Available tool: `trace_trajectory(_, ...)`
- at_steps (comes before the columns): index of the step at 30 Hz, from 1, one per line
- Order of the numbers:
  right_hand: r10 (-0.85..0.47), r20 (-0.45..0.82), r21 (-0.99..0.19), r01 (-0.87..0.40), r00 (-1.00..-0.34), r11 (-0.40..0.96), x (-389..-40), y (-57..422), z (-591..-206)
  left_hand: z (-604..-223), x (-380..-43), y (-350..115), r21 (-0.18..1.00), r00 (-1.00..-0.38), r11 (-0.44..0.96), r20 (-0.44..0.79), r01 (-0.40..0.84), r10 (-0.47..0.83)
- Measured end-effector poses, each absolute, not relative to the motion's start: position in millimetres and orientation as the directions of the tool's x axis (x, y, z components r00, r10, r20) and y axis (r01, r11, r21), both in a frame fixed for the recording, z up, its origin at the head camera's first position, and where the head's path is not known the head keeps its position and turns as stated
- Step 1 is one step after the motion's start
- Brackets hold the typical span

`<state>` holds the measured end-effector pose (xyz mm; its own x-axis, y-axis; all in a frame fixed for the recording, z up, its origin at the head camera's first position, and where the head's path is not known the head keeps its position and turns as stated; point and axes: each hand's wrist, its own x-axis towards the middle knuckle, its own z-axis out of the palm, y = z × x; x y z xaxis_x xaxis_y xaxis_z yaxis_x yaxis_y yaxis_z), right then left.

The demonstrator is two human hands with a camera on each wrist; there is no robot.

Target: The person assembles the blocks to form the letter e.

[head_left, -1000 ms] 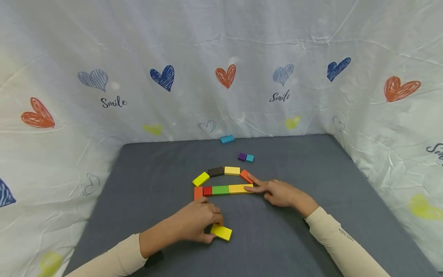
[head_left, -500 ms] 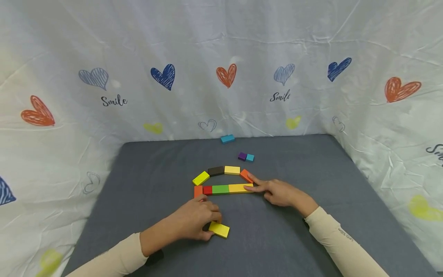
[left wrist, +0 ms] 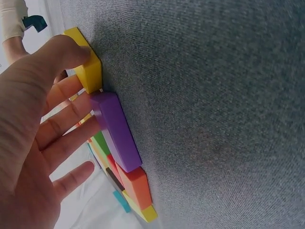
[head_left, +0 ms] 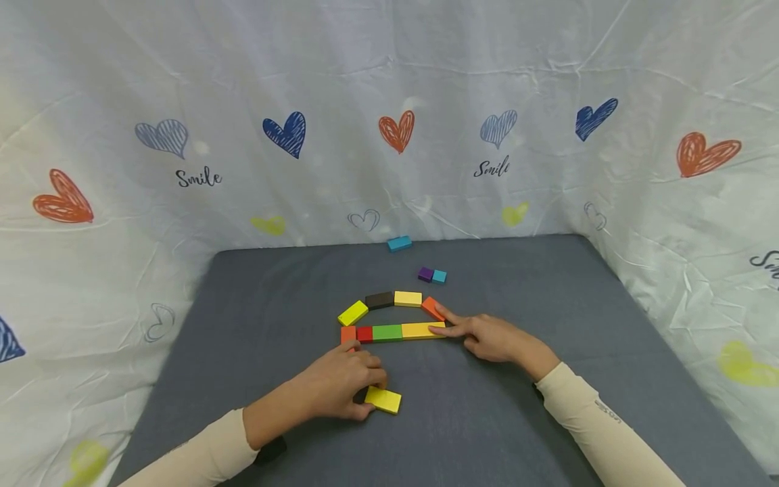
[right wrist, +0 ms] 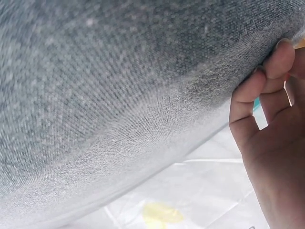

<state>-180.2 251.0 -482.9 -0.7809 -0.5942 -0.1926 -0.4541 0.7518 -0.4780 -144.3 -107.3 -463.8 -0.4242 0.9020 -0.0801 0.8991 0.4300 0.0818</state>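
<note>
The left hand [head_left: 341, 385] pinches a yellow block [head_left: 384, 400] between the thumb and a finger, and this block lies on the grey table [head_left: 548, 284], on the side nearer to the person. In the left wrist view, the other fingers are spread apart beside a purple block [left wrist: 116, 131]; whether they touch it, I cannot tell. The far end of this purple block meets an orange block [head_left: 348, 334], while its near end is just beside the yellow block. From the orange block a row continues with a red block [head_left: 364, 334], a green block [head_left: 387, 332] and a golden piece [head_left: 416, 330]. The right hand [head_left: 493, 338] has two fingers stretched and separated: one rests on the golden piece, the other on a slanted orange piece [head_left: 432, 308]. Behind the row, a lime block [head_left: 353, 313], a black block [head_left: 380, 300] and a pale block [head_left: 408, 298] form a curve with this slanted piece.
</note>
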Motion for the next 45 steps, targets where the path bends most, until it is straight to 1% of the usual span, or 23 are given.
trace_trajectory(15, -0.586, -0.188, -0.478, -0.448, -0.788, 0.756, -179.6, 251.8, -482.3, -466.8, -144.5, -107.7, 0.079, -0.439, 0.444, -0.074, 0.893, 0.896)
trace_trajectory(31, -0.582, -0.185, -0.477, -0.445, -0.792, 0.758, -179.7, 254.2, -484.9, -467.0, -146.7, -109.2, 0.096, -0.428, 0.433, -0.074, 0.896, 0.901)
trace_trajectory(35, -0.587, -0.184, -0.474, -0.452, -0.788, 0.756, -179.1, 253.7, -484.9, -464.6, -147.7, -110.8, 0.104, -0.435, 0.44, -0.067, 0.892, 0.898)
trace_trajectory(38, -0.59, -0.186, -0.469, -0.456, -0.786, 0.756, -178.9, 253.0, -484.7, -452.3, -153.7, -111.4, 0.097, -0.458, 0.458, -0.022, 0.884, 0.889)
trace_trajectory(40, -0.591, -0.187, -0.465, -0.46, -0.785, 0.757, -179.1, 252.7, -484.4, -438.3, -163.2, -110.2, 0.078, -0.481, 0.477, 0.039, 0.875, 0.876)
trace_trajectory(45, -0.591, -0.18, -0.465, -0.461, -0.786, 0.756, -179.6, 251.9, -483.4, -398.4, -203.6, -101.3, 0.015, -0.544, 0.554, 0.212, 0.833, 0.812)
